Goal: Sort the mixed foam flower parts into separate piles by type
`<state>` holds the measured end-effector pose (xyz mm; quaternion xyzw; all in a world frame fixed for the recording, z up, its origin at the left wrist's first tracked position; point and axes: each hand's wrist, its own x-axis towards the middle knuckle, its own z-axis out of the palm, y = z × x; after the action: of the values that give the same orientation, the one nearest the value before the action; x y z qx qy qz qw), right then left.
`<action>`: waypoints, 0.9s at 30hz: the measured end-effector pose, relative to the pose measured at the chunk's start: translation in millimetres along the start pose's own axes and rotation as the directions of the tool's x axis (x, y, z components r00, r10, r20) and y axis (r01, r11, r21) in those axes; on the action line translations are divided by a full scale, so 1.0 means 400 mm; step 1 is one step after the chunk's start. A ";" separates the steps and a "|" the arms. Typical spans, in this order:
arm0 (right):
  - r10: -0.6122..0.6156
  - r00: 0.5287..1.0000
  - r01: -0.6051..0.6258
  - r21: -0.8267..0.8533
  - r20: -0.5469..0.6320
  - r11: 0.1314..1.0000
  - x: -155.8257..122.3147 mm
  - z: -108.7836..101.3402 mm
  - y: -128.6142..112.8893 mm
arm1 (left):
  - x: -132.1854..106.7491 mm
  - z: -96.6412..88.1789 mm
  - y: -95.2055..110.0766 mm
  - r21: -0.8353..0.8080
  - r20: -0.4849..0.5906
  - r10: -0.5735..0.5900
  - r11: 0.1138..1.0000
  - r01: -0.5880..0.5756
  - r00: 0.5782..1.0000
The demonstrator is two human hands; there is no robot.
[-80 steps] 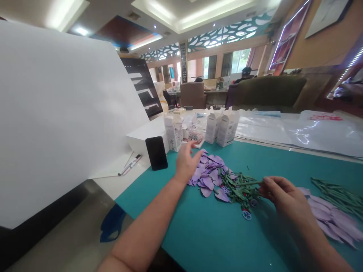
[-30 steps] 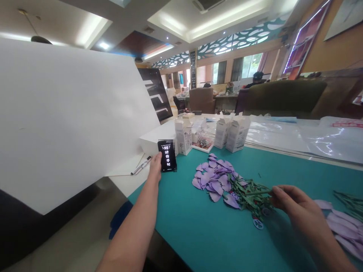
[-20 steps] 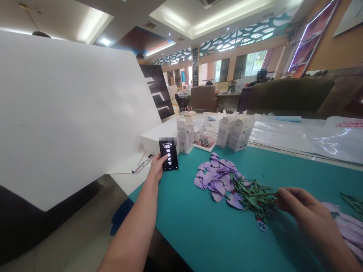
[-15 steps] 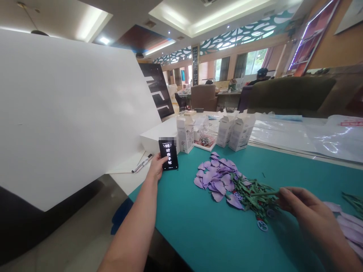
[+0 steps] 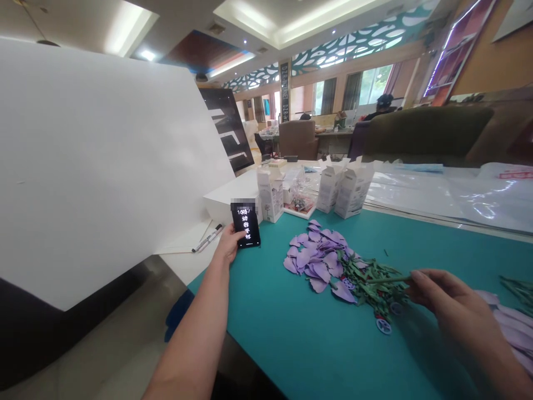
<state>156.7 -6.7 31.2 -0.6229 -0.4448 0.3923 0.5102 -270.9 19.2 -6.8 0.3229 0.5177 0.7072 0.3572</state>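
My left hand [image 5: 229,243] is closed around the lower left side of a black smartphone [image 5: 246,225], its lit screen facing me with white characters on it. Between the thumb and fingers of my right hand [image 5: 441,297] is the end of a green plastic stem [image 5: 385,280], held over a heap of green leafy pieces [image 5: 370,278]. Touching that heap on its left is a pile of purple petals [image 5: 318,256]. Small purple wheel-shaped pieces [image 5: 383,326] lie at the heap's near edge. More purple petals [image 5: 514,328] are partly hidden behind my right hand.
Open white cartons [image 5: 271,194] and a small tray [image 5: 300,206] of bagged parts stand at the back of the green mat [image 5: 266,322]. A large white panel [image 5: 104,166] rises at left, with markers [image 5: 207,239] near it. Green stems [image 5: 518,293] lie far right; clear plastic sheets [image 5: 437,194] behind.
The view has shifted slightly. Both hands keep their holds, the left on the smartphone and the right on the green stem; the piles look the same.
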 end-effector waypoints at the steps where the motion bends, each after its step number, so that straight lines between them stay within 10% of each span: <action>1: -0.012 1.000 0.012 0.010 0.002 1.000 0.003 -0.001 0.008 | 0.000 0.000 -0.001 0.002 -0.002 0.001 1.000 -0.001 1.000; 27: 0.029 0.999 -0.029 0.021 0.029 0.999 0.027 -0.012 0.034 | 0.011 -0.004 -0.008 -0.030 0.000 0.001 1.000 -0.001 1.000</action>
<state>166.6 1.0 18.4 -0.6181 -0.4389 0.4132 0.5045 -274.2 22.8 -9.7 0.3177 0.5068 0.7151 0.3618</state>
